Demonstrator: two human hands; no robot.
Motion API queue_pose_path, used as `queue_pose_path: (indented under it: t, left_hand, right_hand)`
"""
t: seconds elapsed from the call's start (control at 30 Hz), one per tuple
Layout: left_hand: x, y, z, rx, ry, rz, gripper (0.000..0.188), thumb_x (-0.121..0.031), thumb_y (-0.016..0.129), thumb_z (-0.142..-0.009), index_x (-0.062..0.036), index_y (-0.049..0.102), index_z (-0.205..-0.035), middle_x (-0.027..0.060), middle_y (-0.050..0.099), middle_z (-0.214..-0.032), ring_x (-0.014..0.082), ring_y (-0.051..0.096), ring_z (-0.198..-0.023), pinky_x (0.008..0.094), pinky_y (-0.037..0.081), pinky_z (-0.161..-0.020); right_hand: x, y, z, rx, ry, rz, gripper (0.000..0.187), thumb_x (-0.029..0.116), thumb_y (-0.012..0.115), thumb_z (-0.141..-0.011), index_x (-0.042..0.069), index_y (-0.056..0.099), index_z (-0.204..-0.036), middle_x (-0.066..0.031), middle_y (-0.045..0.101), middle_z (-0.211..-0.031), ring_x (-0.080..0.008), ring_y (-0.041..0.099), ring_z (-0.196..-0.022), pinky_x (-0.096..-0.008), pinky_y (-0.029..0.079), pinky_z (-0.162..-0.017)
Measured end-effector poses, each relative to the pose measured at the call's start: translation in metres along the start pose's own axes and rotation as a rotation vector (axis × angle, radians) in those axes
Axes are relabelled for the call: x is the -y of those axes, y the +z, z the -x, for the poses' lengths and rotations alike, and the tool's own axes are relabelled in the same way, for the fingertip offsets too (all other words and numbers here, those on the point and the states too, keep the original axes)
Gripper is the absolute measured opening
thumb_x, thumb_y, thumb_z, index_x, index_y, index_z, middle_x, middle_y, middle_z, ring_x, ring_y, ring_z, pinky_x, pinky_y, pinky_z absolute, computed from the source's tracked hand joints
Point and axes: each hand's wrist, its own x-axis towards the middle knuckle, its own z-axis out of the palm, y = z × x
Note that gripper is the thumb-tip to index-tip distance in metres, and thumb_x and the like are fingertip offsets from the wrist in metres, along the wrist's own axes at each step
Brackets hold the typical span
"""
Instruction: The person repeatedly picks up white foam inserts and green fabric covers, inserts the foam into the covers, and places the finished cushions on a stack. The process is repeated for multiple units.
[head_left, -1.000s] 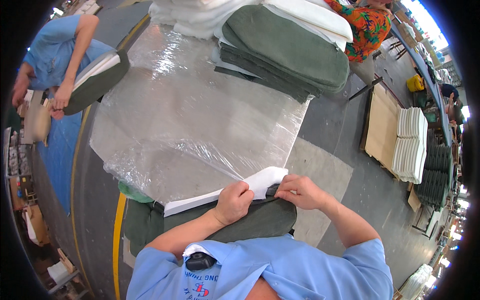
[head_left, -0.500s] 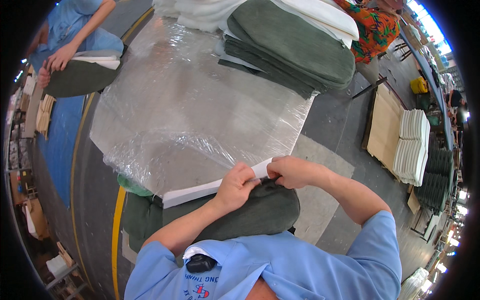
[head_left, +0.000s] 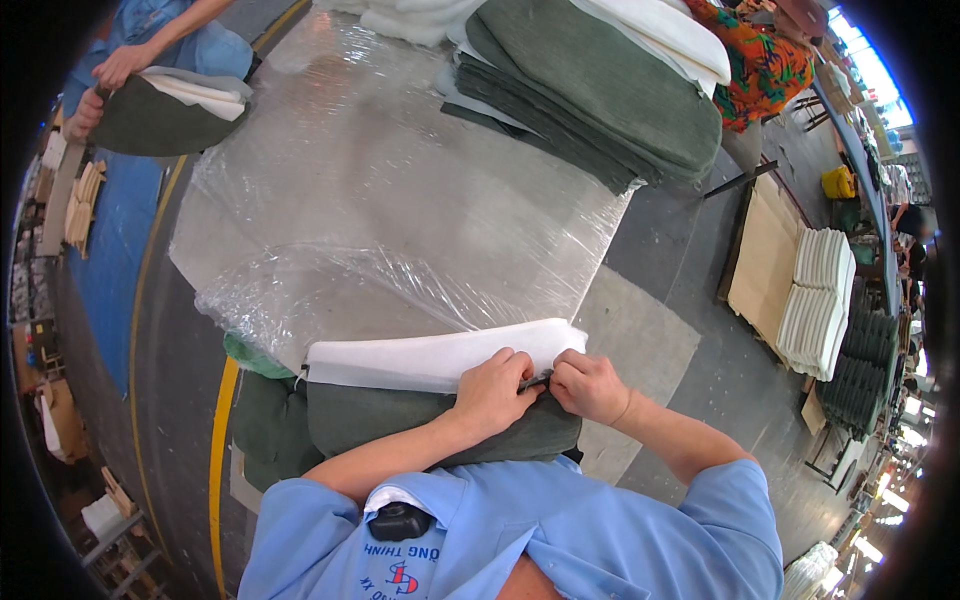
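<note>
Green cover (head_left: pixel 365 415): edge pinched by left hand (head_left: pixel 495 392), right hand (head_left: pixel 590 388); bulk leftward.

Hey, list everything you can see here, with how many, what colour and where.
Cover: one, dark green, before the person
Pad: one, white, along the cover's far side
Table: one, grey under clear film, centre
Cover stack: one, green, table's far right
Padding pile: one, white, top
Co-workers: two clearly seen, blue and orange-patterned clothes, upper left and right
Cardboard: one sheet, brown, right
Floor sheet: one, blue, left
Clutter: uncountable, mixed, side rims
Shirt: one, light blue, bottom
Left hand, right hand: two, bare, fingers pinching the cover's edge
</note>
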Motion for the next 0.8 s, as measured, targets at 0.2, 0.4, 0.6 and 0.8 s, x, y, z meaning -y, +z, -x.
queue_pose_path:
  t: [0.2, 0.4, 0.6, 0.8]
  left_hand:
    - [0.015, 0.020, 0.010, -0.213, 0.273, -0.116, 0.022, -0.019, 0.081, -0.085, -0.0086, 0.063, -0.093, 0.0090, 0.060, -0.089, 0.0317, 0.066, -0.081, 0.0456, 0.052, -0.069]
    - [0.018, 0.025, 0.010, -0.280, 0.376, -0.174, 0.023, -0.018, 0.081, -0.084, -0.0094, 0.061, -0.091, 0.0083, 0.058, -0.087, 0.0299, 0.065, -0.081, 0.0444, 0.052, -0.069]
    - [0.016, 0.023, 0.011, -0.344, 0.374, -0.120, 0.024, -0.018, 0.083, -0.083, -0.0079, 0.063, -0.092, 0.0090, 0.059, -0.086, 0.0320, 0.064, -0.077, 0.0454, 0.052, -0.068]
    - [0.016, 0.019, 0.011, -0.337, 0.323, -0.074, 0.025, -0.017, 0.084, -0.083, -0.0068, 0.064, -0.094, 0.0105, 0.058, -0.089, 0.0340, 0.063, -0.079, 0.0473, 0.052, -0.069]
  right_hand:
    - [0.006, -0.037, -0.031, 0.378, 0.413, -0.381, 0.019, 0.002, 0.068, -0.086, 0.006, 0.071, -0.104, -0.0133, 0.066, -0.097, -0.0324, 0.070, -0.087, -0.0438, 0.058, -0.076]
    - [-0.013, -0.054, -0.071, 0.773, 0.159, -0.232, 0.028, 0.003, 0.061, -0.093, 0.009, 0.074, -0.118, -0.0148, 0.074, -0.105, -0.0363, 0.070, -0.104, -0.0471, 0.055, -0.089]
    - [-0.003, -0.050, -0.106, 1.079, 0.133, 0.021, 0.024, 0.008, 0.065, -0.094, 0.010, 0.071, -0.117, -0.0118, 0.077, -0.105, -0.0373, 0.071, -0.096, -0.0472, 0.055, -0.084]
    - [0.010, -0.056, -0.103, 1.025, -0.008, 0.242, 0.015, 0.015, 0.068, -0.094, 0.010, 0.069, -0.109, -0.0118, 0.074, -0.099, -0.0346, 0.073, -0.096, -0.0496, 0.057, -0.081]
